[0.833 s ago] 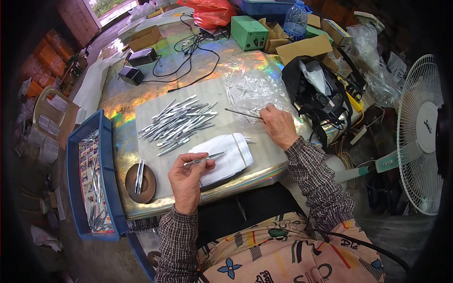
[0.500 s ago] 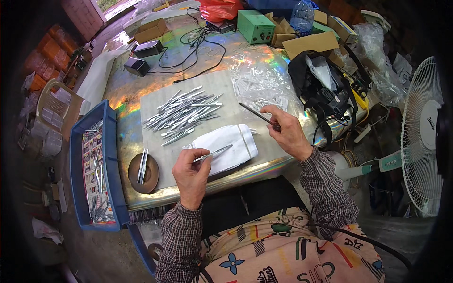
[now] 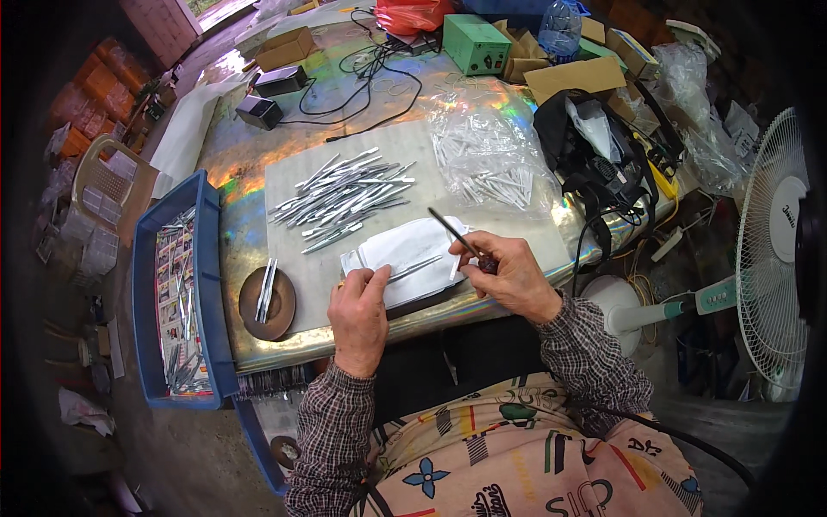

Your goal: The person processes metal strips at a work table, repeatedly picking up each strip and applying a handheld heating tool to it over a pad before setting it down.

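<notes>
My left hand [image 3: 359, 317] is closed, pinching the end of a slim silver metal piece [image 3: 417, 268] over a folded white cloth [image 3: 401, 244]. My right hand [image 3: 512, 277] grips a screwdriver-like tool [image 3: 450, 228] with a long dark shaft and a brownish handle; its tip points up and to the left. By its fingertips a small white strip [image 3: 455, 265] shows; whether they hold it I cannot tell. Behind the cloth, a heap of similar silver pieces [image 3: 345, 196] covers part of a grey sheet [image 3: 289, 246]. A few more lie on a round brown dish [image 3: 284, 320].
On the left stands a blue tray [image 3: 212, 284] with more silver pieces. A clear plastic bag [image 3: 482, 142] of white strips, a black bag [image 3: 560, 129] and a green box [image 3: 475, 45] sit farther back. A fan [image 3: 780, 215] stands at the right.
My right hand has moved left and down toward the cloth with the tool. The left hand's silver piece now lies lower, close over the cloth. The whole view has shifted slightly.
</notes>
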Available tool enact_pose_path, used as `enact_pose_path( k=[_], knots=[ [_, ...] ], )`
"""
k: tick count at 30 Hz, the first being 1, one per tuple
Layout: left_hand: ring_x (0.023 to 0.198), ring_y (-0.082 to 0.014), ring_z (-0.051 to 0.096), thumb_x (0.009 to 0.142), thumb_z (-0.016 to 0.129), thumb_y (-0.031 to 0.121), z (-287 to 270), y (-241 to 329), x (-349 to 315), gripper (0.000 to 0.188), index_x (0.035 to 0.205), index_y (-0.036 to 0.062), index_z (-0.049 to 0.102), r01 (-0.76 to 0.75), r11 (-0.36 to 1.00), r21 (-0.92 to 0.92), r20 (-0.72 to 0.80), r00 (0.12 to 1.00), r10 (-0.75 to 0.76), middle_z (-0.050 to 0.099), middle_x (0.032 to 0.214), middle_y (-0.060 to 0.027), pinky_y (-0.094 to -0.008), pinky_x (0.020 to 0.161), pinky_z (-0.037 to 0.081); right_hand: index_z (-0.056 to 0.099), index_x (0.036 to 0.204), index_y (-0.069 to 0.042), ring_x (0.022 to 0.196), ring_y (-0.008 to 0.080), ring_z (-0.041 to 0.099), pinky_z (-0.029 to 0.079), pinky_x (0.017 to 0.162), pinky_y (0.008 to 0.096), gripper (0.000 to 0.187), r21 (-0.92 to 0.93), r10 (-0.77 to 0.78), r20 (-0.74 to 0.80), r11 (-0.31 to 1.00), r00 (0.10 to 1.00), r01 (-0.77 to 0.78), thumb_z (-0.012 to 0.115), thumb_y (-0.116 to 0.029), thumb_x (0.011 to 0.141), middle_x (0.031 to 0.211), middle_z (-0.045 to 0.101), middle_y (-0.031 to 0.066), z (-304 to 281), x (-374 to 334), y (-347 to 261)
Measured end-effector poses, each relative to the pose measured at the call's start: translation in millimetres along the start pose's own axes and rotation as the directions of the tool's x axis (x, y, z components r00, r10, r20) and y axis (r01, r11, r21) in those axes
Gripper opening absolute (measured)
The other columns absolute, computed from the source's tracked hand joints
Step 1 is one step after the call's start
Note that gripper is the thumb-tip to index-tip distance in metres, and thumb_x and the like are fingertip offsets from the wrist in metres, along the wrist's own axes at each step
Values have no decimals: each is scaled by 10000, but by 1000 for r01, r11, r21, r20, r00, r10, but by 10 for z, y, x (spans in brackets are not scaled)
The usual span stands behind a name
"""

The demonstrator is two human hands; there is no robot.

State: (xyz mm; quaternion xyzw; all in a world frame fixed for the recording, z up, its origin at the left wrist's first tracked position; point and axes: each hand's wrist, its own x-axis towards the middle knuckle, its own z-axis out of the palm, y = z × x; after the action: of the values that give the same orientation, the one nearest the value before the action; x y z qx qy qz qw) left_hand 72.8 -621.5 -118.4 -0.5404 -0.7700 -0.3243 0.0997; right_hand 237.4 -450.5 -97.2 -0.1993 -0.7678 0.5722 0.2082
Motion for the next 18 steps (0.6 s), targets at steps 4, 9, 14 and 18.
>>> enact_pose_path(
  k=[4,9,14,18],
  knots=[
    [790,-267,605,782,666,-9,-6,-13,16,227,998,57,688,-24,999,31,-5,1000,24,619,880,-81,-368,683,453,661,1004,17,631,93,591,479,574,263,160,-285,-234,-23,933,972,218,652,2,845,735,646,62,95,8,35],
    [770,-275,587,773,706,39,-18,-8,-14,171,939,73,684,129,988,-81,-5,992,-129,613,870,-75,-371,668,451,671,949,-8,668,221,643,496,594,308,148,-431,-322,18,852,947,298,710,-33,808,747,631,98,153,24,3],
    [769,-284,579,789,710,54,28,-52,-57,141,928,66,689,188,969,-158,-13,981,-193,608,871,-78,-378,665,469,633,841,-64,669,290,623,506,587,393,70,-567,-384,44,751,922,339,664,-45,782,860,565,92,266,90,-113],
    [781,-290,587,795,710,52,37,-23,-46,127,921,57,693,190,967,-168,-30,980,-197,613,877,-91,-377,668,482,656,925,-75,690,247,641,506,584,369,200,-646,-379,128,669,916,367,690,-13,738,905,594,58,343,134,-27]
  ],
)
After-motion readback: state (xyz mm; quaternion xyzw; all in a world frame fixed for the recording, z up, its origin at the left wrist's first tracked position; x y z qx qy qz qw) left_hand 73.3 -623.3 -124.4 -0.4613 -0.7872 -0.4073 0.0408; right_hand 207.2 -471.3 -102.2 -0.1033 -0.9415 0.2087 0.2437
